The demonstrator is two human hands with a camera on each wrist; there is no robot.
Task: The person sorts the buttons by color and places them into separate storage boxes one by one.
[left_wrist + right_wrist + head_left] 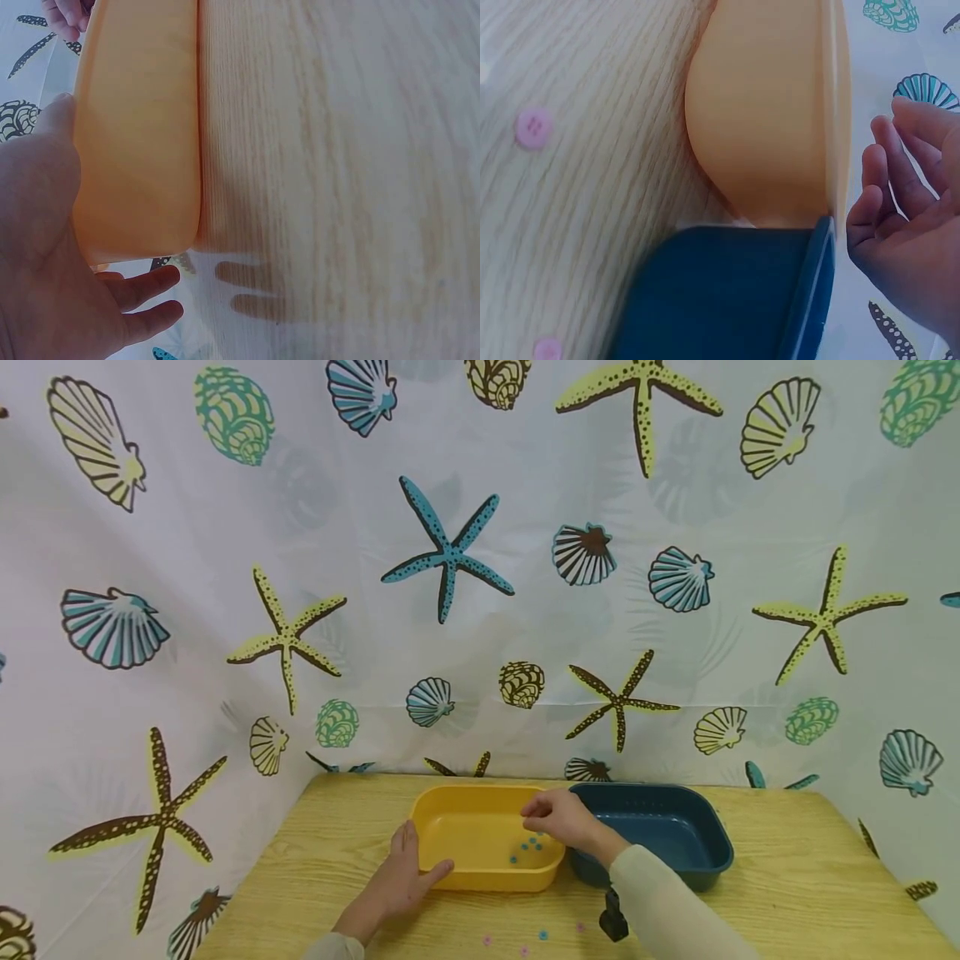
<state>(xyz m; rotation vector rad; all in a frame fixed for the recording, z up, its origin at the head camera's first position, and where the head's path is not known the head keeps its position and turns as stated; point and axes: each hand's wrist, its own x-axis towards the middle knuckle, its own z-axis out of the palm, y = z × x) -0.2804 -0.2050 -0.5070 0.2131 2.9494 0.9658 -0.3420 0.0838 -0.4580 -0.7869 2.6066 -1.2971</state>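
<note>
A yellow basin stands on the table with several small blue buttons in its right half. My left hand rests at its front left corner, thumb over the front rim and straight fingers along the left end. In the left wrist view two fingers stick out past the end wall. Over the basin's right rim is my right hand, palm side down, fingers loosely bent. The right wrist view shows its thumb and fingertips close together, with no button visible between them.
Touching or nearly touching the yellow basin on its right is a dark blue basin. Pink buttons and a blue button lie on the wooden table in front. A patterned curtain hangs behind and at both sides.
</note>
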